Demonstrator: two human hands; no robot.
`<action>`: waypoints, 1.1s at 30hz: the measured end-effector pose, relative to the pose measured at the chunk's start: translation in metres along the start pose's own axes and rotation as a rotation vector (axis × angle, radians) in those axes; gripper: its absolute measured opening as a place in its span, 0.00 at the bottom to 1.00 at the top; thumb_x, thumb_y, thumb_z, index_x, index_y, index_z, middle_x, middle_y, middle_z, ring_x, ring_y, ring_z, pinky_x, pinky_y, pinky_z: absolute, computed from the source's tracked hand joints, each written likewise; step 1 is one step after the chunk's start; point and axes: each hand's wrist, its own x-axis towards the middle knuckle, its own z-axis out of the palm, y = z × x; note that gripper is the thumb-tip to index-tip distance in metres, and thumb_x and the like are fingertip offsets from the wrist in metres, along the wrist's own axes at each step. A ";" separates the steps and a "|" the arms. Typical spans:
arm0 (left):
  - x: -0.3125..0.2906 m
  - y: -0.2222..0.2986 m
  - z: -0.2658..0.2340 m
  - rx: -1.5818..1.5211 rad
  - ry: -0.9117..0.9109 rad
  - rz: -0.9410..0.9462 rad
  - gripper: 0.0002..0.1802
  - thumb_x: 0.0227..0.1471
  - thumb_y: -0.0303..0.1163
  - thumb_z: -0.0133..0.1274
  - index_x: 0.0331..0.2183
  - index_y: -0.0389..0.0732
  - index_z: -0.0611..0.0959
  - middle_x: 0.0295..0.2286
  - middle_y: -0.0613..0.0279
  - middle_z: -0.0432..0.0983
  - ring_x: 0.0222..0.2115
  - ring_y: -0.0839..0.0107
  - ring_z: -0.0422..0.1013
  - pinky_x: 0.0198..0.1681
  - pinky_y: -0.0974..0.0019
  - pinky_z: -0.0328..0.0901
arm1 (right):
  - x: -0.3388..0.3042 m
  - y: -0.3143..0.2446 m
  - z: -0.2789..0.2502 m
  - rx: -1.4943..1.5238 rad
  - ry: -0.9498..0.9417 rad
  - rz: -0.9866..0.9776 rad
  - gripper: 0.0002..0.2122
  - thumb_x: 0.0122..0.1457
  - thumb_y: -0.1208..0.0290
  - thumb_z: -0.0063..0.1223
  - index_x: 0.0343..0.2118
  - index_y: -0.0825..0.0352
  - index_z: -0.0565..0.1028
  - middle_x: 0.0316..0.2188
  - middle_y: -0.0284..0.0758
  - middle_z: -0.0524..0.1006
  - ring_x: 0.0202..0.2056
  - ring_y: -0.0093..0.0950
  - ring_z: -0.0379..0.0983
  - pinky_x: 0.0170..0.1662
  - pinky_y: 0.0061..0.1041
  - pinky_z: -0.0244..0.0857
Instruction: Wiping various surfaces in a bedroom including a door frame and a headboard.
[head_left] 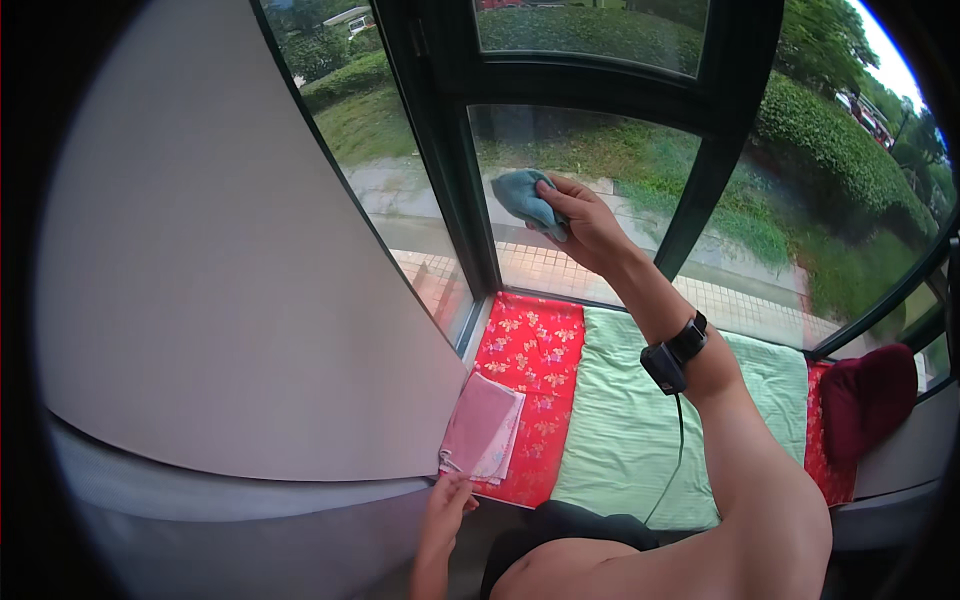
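Observation:
A crumpled blue-green cloth (526, 200) is in my right hand (587, 225), thumb on top and fingers wrapped round behind it. The hand is raised in front of the lower window pane (570, 130); whether the cloth touches the glass I cannot tell. My left hand (450, 497) is low down, beside the near edge of a folded pink cloth (482, 425). Its fingers are curled together, and anything between them is hidden. Under the pink cloth lies a red floral mat (530, 345) on the window ledge.
Pale green striped fabric (630, 420) covers the ledge's middle. A dark red cushion-like item (868, 402) sits at the right end. A large light panel (230, 280) fills the left. Dark green window frames (590, 85) stand ahead. From my right wrist's black device (665, 366) hangs a cable (680, 440).

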 end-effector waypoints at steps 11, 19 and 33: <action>-0.017 0.007 0.085 0.225 -0.379 0.199 0.26 0.57 0.30 0.57 0.54 0.31 0.72 0.41 0.56 0.77 0.39 0.75 0.72 0.43 0.71 0.68 | -0.296 0.109 0.002 -0.338 0.087 0.528 0.13 0.68 0.66 0.48 0.46 0.68 0.77 0.29 0.25 0.75 0.29 0.13 0.67 0.31 0.16 0.61; -0.045 -0.003 0.149 0.345 -0.569 0.177 0.14 0.55 0.28 0.60 0.43 0.34 0.79 0.31 0.65 0.77 0.31 0.80 0.72 0.36 0.74 0.68 | -0.387 0.097 0.022 -0.250 0.227 0.528 0.11 0.67 0.66 0.48 0.44 0.67 0.78 0.29 0.26 0.76 0.29 0.13 0.67 0.31 0.17 0.62; -0.080 -0.007 0.180 0.205 -0.630 0.172 0.17 0.54 0.20 0.57 0.46 0.39 0.73 0.29 0.64 0.77 0.28 0.80 0.71 0.28 0.76 0.64 | -0.444 0.081 0.028 -0.587 0.210 0.350 0.22 0.56 0.70 0.61 0.54 0.65 0.70 0.43 0.35 0.76 0.42 0.24 0.73 0.47 0.26 0.67</action>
